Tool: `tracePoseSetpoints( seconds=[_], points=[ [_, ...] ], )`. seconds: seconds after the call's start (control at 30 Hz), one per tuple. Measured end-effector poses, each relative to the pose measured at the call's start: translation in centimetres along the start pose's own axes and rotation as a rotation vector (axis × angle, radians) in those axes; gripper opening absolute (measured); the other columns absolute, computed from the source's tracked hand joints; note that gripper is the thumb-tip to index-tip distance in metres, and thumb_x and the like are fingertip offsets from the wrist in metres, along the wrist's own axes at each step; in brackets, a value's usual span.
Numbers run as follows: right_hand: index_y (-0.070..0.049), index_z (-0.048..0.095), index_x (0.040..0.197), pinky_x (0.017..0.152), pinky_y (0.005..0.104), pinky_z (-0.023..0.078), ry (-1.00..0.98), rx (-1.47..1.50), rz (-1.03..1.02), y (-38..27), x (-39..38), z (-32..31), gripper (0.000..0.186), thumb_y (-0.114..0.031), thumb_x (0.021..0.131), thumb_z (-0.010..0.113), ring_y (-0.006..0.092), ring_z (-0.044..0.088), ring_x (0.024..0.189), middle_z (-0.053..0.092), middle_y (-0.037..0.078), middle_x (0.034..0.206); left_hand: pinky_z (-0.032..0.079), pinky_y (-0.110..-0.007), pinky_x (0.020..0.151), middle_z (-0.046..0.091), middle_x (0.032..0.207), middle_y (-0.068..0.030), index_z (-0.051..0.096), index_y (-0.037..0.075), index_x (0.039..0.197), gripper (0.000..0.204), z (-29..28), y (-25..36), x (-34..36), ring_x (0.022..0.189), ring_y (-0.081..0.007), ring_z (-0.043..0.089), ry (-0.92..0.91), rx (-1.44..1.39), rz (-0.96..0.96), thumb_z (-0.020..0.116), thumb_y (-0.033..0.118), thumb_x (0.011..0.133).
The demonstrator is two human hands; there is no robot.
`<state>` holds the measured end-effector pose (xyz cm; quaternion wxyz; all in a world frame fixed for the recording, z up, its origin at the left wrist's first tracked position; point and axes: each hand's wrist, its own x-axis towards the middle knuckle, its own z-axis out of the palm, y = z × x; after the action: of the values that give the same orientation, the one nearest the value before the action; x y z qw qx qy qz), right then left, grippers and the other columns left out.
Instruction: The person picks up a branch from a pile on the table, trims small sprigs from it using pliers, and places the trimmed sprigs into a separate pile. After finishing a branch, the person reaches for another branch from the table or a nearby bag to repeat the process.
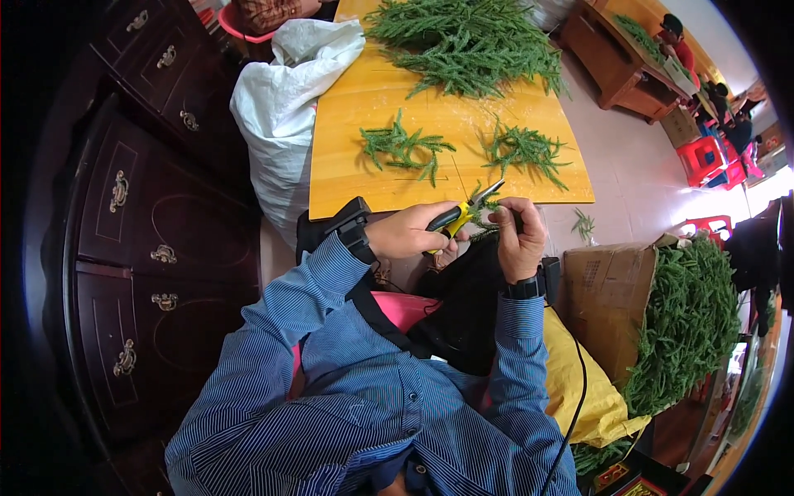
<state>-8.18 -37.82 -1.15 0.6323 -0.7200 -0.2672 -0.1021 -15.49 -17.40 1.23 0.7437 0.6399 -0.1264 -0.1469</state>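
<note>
Pliers (pixel 463 218) with black-and-yellow handles and a slim metal nose sit between the two hands, their tips pointing away from the wearer and to the right. Well to the left of the fingers stands a dark wooden cabinet (pixel 203 215) with ornate metal handles. Nearer, to the left of the fingers and beyond them, a white woven sack (pixel 277 128) slumps against the edge of a yellow-brown board (pixel 337 178). The left hand (pixel 407 229) has its fingers curled around the plier handles; whether the metal nose grips anything is too small to tell. Just beyond these fingers, a loose green cluster (pixel 403 147) lies on the board, and farther out spreads a big heap of green sprigs (pixel 471 50). At the plier nose is a small green sprig (pixel 489 205) — pinched at its right side between thumb and forefinger of the right hand (pixel 523 238). Beyond those fingers rests a second green cluster (pixel 528 153). To their right, a single sprig (pixel 585 225) lies on the floor; nearer the wearer, a cardboard box (pixel 605 285) brims with greenery (pixel 686 318), next to a yellow sack (pixel 583 384). Far off to the right are red stools (pixel 701 161).
</note>
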Motion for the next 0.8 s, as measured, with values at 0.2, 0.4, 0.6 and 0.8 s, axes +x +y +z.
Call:
tracePoseSetpoints(
  seconds=[0.2, 0.4, 0.6, 0.8],
  points=[
    [0.002, 0.061, 0.088, 0.061, 0.0256, 0.048, -0.031, -0.03, -0.065, -1.0, 0.4, -0.2, 0.007, 0.006, 0.084, 0.064, 0.015, 0.062, 0.068, 0.062, 0.008, 0.076, 0.049, -0.029, 0.082, 0.059, 0.116, -0.0108, 0.034, -0.004, 0.141, 0.059, -1.3, 1.7, -0.2, 0.098, -0.0185, 0.062, -0.158, 0.232, -0.077, 0.054, 0.001, 0.086],
    [0.0, 0.062, 0.086, 0.06, 0.0274, 0.048, -0.049, -0.165, -0.129, -1.7, 0.6, 0.0, 0.009, 0.006, 0.081, 0.066, 0.0195, 0.063, 0.066, 0.062, 0.009, 0.076, 0.05, -0.034, 0.081, 0.063, 0.106, -0.016, 0.035, -0.001, 0.14, 0.061, -1.1, 0.8, 0.0, 0.095, -0.0252, 0.065, -0.084, 0.71, 0.064, 0.055, 0.003, 0.083],
    [-0.004, 0.064, 0.086, 0.06, 0.0307, 0.049, -0.088, -0.274, -0.176, -2.0, 0.4, 0.3, 0.012, 0.004, 0.079, 0.068, 0.0271, 0.063, 0.067, 0.062, 0.01, 0.077, 0.05, -0.037, 0.082, 0.064, 0.1, -0.0181, 0.038, -0.001, 0.137, 0.057, -1.2, 0.5, -0.1, 0.092, -0.0286, 0.065, -0.067, 0.716, 0.013, 0.053, 0.004, 0.083],
    [-0.004, 0.064, 0.086, 0.06, 0.0311, 0.049, -0.122, -0.274, -0.2, -1.9, 0.3, 0.7, 0.012, 0.004, 0.078, 0.068, 0.0269, 0.064, 0.068, 0.063, 0.01, 0.077, 0.05, -0.036, 0.082, 0.065, 0.1, -0.0183, 0.038, -0.001, 0.136, 0.056, -2.1, -0.3, 0.1, 0.09, -0.0289, 0.066, -0.138, 0.541, 0.091, 0.054, 0.005, 0.083]
  ],
)
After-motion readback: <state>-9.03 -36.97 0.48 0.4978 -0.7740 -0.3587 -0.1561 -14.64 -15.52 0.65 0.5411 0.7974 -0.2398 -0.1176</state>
